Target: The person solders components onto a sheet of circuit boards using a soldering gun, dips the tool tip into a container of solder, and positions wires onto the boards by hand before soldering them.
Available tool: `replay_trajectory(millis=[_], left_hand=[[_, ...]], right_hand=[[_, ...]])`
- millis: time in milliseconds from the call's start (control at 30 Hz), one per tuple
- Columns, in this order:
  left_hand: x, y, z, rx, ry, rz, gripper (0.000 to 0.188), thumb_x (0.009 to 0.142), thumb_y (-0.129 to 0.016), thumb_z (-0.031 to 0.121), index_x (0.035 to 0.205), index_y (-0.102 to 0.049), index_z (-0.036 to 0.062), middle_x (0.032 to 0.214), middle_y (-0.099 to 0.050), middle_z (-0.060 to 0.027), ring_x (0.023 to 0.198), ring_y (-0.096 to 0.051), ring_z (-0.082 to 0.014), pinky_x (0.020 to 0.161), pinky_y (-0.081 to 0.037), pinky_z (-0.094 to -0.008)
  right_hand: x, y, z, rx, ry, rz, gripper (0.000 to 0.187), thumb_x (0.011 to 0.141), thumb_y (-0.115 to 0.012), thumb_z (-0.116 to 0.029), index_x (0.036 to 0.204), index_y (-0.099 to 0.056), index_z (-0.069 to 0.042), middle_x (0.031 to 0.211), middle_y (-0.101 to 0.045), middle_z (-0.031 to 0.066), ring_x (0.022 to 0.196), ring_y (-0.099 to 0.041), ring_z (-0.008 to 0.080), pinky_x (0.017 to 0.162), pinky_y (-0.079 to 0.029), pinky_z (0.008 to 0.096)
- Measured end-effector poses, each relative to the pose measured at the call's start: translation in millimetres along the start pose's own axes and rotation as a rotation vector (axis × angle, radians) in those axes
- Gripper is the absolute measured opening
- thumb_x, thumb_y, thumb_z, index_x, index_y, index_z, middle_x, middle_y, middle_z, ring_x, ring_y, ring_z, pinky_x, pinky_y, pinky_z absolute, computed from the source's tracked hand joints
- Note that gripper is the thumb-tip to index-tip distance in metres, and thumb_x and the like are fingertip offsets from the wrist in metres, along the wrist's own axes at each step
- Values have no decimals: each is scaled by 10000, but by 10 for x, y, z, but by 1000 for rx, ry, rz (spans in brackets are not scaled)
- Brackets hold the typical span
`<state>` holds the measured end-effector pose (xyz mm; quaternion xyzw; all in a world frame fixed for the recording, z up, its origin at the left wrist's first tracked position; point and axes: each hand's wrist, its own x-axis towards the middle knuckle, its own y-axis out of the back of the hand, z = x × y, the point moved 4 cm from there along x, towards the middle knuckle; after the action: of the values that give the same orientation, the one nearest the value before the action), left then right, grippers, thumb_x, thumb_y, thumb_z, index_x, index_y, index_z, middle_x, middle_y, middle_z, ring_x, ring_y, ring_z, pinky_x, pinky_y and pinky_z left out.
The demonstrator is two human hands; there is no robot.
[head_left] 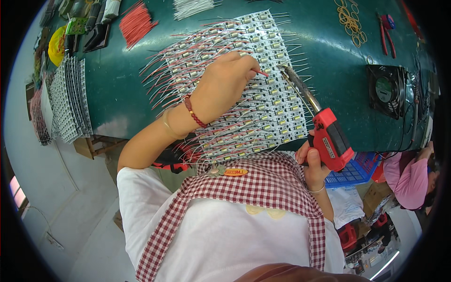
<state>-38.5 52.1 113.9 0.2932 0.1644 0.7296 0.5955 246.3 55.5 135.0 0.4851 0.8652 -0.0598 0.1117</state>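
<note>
A large panel of small white circuit boards [282,110] lies before me on the green table, with rows of red, white and dark wires sticking out along its left side. Over the middle of the panel is my left hand [229,80], its fingers pinched on a short red wire [261,73] whose end points to the right. My right hand [312,160] grips the handle of a red and black soldering gun [331,140]. The gun's metal tip reaches up and left to the panel's right part, a little right of the red wire's end. I cannot tell whether the tip touches a board.
Bundles of red wires [136,23] and white wires [193,6] lie at the back. Stacked circuit panels [70,101] stand at the left. On the right are rubber bands [348,21], red-handled pliers [386,37] and a black fan [386,90]. A person in pink [405,181] sits beyond a blue basket [354,170].
</note>
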Motion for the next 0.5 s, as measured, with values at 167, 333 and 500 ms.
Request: replay_trajectory(millis=[167, 333, 500], left_hand=[[-46, -62, 15, 303, -288, 97, 139, 805, -701, 27, 934, -651, 40, 867, -586, -89, 818, -583, -275, 713, -493, -370], [-99, -79, 20, 419, -318, 29, 143, 818, -656, 90, 947, -650, 30, 867, -522, -76, 858, -552, -239, 748, -448, -362], [-105, -90, 5, 367, -340, -2, 145, 837, -662, 109, 952, -654, 21, 856, -508, -76, 838, -537, -238, 739, -444, -361]], right_hand=[[-26, 26, 23, -9, -43, -12, 515, 997, -625, -288, 1348, -454, 47, 675, -545, 59, 586, -509, 129, 581, -456, 291], [-27, -6, 92, -57, -100, -58, 494, 997, -627, -269, 1346, -468, 43, 695, -562, 68, 584, -513, 133, 580, -454, 286], [-27, -8, 127, -97, -90, -84, 473, 1001, -621, -246, 1341, -473, 49, 712, -564, 68, 581, -513, 128, 573, -451, 276]])
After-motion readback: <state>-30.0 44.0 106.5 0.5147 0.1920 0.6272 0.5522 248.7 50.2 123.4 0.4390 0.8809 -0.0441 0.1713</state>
